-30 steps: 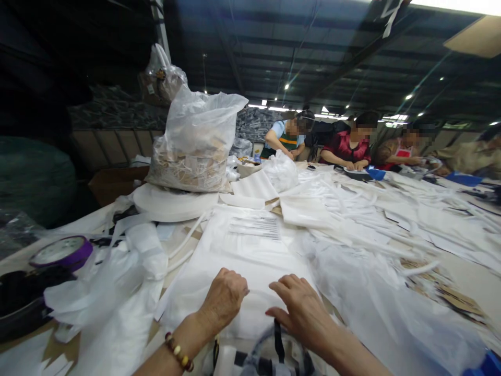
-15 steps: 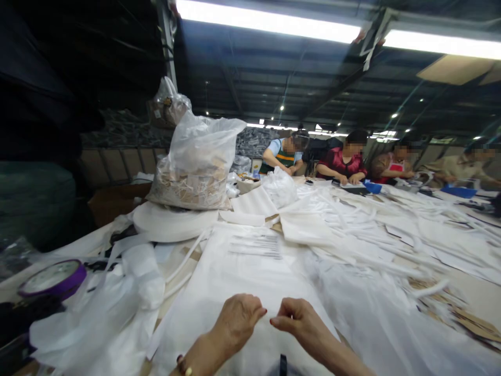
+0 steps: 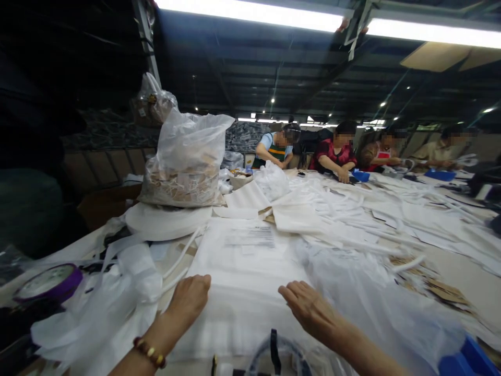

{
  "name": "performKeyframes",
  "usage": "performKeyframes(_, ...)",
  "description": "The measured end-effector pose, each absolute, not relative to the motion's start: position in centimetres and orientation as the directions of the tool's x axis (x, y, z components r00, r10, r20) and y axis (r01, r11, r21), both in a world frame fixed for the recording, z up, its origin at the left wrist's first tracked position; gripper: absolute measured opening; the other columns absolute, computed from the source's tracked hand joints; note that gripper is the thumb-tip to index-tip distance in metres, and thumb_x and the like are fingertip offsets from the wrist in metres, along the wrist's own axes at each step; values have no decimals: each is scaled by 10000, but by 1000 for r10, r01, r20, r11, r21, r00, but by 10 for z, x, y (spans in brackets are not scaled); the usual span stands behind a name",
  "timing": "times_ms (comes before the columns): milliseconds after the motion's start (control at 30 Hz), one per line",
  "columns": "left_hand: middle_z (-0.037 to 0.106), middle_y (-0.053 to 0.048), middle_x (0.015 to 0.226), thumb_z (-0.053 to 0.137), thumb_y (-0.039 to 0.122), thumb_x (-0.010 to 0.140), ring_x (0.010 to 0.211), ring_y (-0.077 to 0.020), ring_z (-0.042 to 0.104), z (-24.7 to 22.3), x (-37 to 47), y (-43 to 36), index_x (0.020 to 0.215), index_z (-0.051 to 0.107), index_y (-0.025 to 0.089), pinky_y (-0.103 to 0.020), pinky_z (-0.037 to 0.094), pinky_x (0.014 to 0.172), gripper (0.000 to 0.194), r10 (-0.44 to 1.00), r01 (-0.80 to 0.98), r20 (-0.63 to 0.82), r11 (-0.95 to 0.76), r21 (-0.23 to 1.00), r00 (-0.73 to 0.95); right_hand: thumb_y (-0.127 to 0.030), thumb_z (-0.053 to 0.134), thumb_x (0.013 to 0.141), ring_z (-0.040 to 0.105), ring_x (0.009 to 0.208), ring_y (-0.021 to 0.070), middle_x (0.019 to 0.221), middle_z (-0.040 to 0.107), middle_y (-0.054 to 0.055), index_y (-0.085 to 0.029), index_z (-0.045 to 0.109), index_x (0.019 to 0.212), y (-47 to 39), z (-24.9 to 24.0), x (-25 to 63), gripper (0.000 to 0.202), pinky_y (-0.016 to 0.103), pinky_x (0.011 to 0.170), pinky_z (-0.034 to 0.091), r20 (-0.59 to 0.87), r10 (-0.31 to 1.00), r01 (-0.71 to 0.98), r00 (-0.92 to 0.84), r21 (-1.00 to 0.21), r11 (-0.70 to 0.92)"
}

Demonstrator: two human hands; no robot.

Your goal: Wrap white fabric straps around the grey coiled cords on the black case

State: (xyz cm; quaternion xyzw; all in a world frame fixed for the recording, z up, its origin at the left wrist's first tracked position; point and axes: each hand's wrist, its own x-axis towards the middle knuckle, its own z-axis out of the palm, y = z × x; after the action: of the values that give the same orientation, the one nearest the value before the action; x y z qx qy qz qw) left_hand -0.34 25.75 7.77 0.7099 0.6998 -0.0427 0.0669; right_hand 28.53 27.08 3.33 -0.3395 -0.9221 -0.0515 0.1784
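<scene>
A flat, milky-white plastic bag (image 3: 250,266) with a block of printed text lies lengthwise in front of me. My left hand (image 3: 190,298) is closed at its left side, knuckles up, with a beaded bracelet on the wrist. Across from it, my right hand (image 3: 307,305) is closed at the right side, fingers bent over the film. A faint edge of film runs between the two hands; the fingertips themselves are mostly hidden. Below them, at the bottom edge, a rounded handle wrapped in clear film (image 3: 258,360) shows, with a black strap (image 3: 275,351) across it.
Crumpled white film (image 3: 129,292) and a purple-rimmed tape roll (image 3: 49,282) lie left. A large filled plastic bag (image 3: 188,167) stands behind a white roll (image 3: 164,222). White sheets and strips (image 3: 352,214) cover the right side. Several people work across the table.
My hands have moved apart, left hand to the left and right hand slightly right, both a little farther forward. More of the wrapped handle shows below. The view has shifted slightly.
</scene>
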Motion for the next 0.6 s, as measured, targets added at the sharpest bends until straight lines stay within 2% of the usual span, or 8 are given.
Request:
performKeyframes(100,668,-150,835,256,16,806,866,-282,638,79,-13,248,864,609,127,-355,432,719,374,994,1000,-107,19,21,-17,70,408,677,475,647,165,712,563,55,-159,560,698,271,26,306,276,280,621,330,344,715,734,-609,-98,672)
performKeyframes(167,659,-147,853,243,20,820,888,-284,626,76,-19,241,869,602,129,-360,425,740,379,998,998,-57,39,46,-36,53,404,676,465,621,156,688,560,59,-159,557,642,269,20,318,264,274,603,323,335,785,782,-520,-183,596)
performKeyframes(233,648,-162,864,238,-8,801,912,-293,611,70,-24,233,841,601,119,-376,412,776,386,997,992,-5,74,98,-74,30,388,696,465,615,150,683,559,51,-167,577,666,266,16,328,274,266,602,331,332,844,804,-421,-294,517)
performKeyframes(333,637,-165,802,266,-32,774,868,-302,608,61,-33,223,745,591,121,-384,399,771,361,982,954,50,166,249,-184,-29,393,703,484,614,142,716,571,38,-184,606,758,257,16,337,268,256,594,357,324,915,779,-242,-497,382)
performKeyframes(400,617,-115,692,326,-7,781,780,-283,609,57,-37,218,668,567,150,-349,399,701,309,956,879,51,244,409,-289,-96,436,696,490,581,129,750,579,27,-191,601,834,252,16,339,235,249,561,372,294,952,713,-88,-648,266)
performKeyframes(500,552,-30,531,467,62,767,548,-202,557,55,-39,216,603,537,167,-256,348,509,207,883,616,-61,373,694,-466,-238,537,670,454,449,104,661,542,-15,-190,550,835,247,14,337,172,227,430,344,154,978,511,138,-857,63)
performKeyframes(600,587,-9,560,537,38,699,402,-102,453,53,-36,219,678,565,139,-186,216,358,107,787,169,-258,413,895,-561,-403,596,653,340,327,70,502,424,-81,-201,504,752,243,11,331,243,194,315,241,-41,971,214,235,-972,-93)
